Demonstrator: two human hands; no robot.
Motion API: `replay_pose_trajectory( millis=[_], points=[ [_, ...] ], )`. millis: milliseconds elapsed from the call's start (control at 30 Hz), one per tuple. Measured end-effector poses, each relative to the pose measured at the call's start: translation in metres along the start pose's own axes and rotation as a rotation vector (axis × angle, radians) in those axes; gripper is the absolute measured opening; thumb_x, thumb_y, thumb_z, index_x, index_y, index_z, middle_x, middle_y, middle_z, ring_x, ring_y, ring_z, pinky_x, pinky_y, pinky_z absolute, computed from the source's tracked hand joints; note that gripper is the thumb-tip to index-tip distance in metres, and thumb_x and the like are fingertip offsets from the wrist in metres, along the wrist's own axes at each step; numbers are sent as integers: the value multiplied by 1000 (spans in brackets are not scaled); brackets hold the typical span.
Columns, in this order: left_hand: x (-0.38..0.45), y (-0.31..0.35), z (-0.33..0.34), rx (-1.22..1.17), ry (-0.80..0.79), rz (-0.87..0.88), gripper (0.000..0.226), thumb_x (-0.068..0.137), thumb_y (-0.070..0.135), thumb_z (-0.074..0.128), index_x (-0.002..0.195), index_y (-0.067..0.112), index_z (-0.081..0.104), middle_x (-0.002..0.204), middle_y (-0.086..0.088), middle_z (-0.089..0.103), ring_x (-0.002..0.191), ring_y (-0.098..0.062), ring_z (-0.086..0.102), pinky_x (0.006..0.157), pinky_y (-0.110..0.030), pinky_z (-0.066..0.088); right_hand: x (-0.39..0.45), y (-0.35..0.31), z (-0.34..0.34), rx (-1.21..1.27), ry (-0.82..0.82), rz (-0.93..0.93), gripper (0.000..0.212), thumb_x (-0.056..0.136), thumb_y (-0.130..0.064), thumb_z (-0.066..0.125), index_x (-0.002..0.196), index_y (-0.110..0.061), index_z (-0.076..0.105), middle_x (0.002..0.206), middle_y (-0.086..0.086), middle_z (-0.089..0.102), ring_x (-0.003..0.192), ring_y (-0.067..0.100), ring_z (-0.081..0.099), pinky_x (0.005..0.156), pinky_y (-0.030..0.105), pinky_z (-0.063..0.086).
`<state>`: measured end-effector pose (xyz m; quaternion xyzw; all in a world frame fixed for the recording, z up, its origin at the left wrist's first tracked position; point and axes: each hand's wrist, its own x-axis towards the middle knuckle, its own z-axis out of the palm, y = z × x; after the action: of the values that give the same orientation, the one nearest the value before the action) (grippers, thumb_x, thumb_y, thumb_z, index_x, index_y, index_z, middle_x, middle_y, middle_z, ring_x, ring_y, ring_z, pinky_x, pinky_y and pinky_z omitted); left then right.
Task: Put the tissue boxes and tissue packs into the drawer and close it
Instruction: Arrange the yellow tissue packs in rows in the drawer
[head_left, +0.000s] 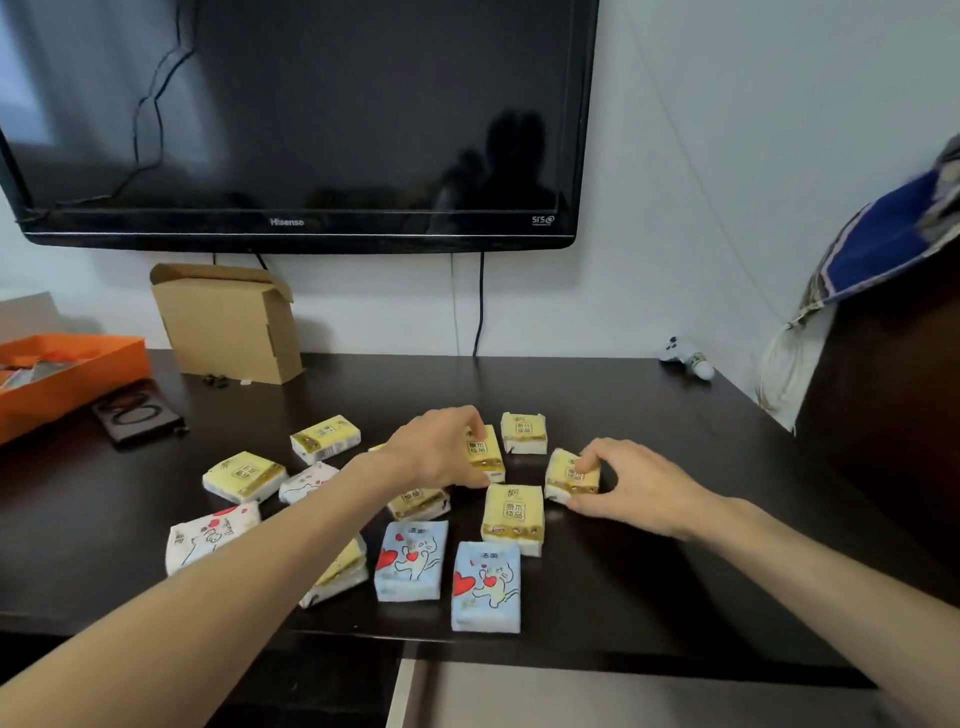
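Observation:
Several small tissue packs lie scattered on a dark table (649, 571): yellow ones, two blue ones with cat and hearts (412, 561) (486, 587), and white ones with red hearts (210, 535). My left hand (441, 447) grips a yellow pack (485, 454) near the middle. My right hand (639, 483) pinches another yellow pack (569, 475), tilted up at its right. A further yellow pack (513, 514) lies between them, closer to me. An open drawer (623, 696) shows under the table's front edge, pale inside.
A wall-mounted TV (301, 119) hangs above. A cardboard box (228, 322) stands at the back left, with an orange tray (67, 374) and a dark flat item (137, 415) beside it. A white game controller (688, 358) lies back right. A dark cabinet (883, 405) stands right.

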<state>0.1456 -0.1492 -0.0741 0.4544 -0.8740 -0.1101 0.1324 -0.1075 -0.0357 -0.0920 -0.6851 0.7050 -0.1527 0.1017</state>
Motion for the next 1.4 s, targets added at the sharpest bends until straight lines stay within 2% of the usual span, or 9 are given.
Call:
replay_pose_trajectory(
  millis=[100, 267, 433, 500, 600, 767, 967, 1167, 1400],
  points=[
    [-20, 12, -16, -24, 53, 32, 56, 71, 42, 83, 117, 31, 53, 119, 6, 60, 94, -12, 55, 66, -23, 41, -14, -2, -6, -6, 64, -15, 49, 73, -69, 72, 110, -39, 60, 121, -14, 63, 113, 14, 58, 93, 41, 50],
    [-87, 43, -47, -115, 140, 83, 61, 72, 46, 82, 121, 29, 51, 115, 10, 59, 104, -15, 59, 88, -38, 52, -64, -17, -16, 215, 223, -56, 54, 74, -58, 80, 119, -34, 63, 116, -16, 68, 104, 8, 63, 89, 39, 55],
    [-188, 66, -43, -260, 98, 161, 86, 62, 65, 78, 135, 41, 40, 122, 27, 52, 114, 8, 52, 93, -10, 38, -154, -47, -12, 428, 182, -202, 48, 73, -57, 80, 115, -44, 62, 110, -23, 70, 105, 4, 64, 83, 33, 58],
    [-227, 68, -26, -226, 39, 185, 87, 58, 76, 72, 134, 52, 36, 118, 38, 49, 118, 15, 45, 90, -3, 36, -190, -56, -1, 392, 124, -249, 48, 74, -57, 80, 115, -45, 60, 111, -24, 69, 107, 6, 65, 83, 34, 58],
    [-261, 64, 5, -118, -63, 200, 94, 56, 84, 64, 138, 53, 29, 118, 33, 48, 116, 9, 46, 94, -13, 40, -224, -61, 21, 269, 30, -255, 53, 73, -64, 78, 118, -47, 56, 114, -24, 65, 110, 3, 62, 88, 33, 54],
    [-254, 54, 48, -11, -127, 224, 84, 65, 68, 70, 137, 38, 40, 113, 24, 52, 107, 2, 45, 92, -27, 47, -224, -68, 47, 120, -72, -187, 55, 69, -68, 71, 117, -47, 51, 110, -28, 60, 103, -7, 55, 83, 27, 52],
    [-229, 42, 83, 145, -204, 214, 73, 66, 58, 76, 126, 26, 52, 114, 7, 61, 104, -14, 56, 89, -34, 50, -193, -72, 69, -64, -251, -84, 51, 65, -55, 73, 108, -40, 50, 101, -14, 64, 90, 13, 60, 78, 36, 53],
    [-220, 37, 97, 327, -244, 288, 63, 68, 68, 68, 117, 28, 58, 108, 8, 66, 103, -14, 59, 108, -35, 28, -178, -74, 90, -195, -326, -130, 59, 65, -45, 80, 112, -20, 54, 102, -4, 64, 91, 22, 59, 70, 37, 48],
    [-225, 37, 98, 307, -227, 314, 62, 67, 71, 65, 115, 32, 56, 106, 13, 64, 101, -10, 58, 103, -36, 27, -175, -71, 99, -281, -330, -193, 42, 65, -49, 74, 97, -27, 59, 94, -6, 61, 87, 23, 60, 71, 38, 53]
  ],
)
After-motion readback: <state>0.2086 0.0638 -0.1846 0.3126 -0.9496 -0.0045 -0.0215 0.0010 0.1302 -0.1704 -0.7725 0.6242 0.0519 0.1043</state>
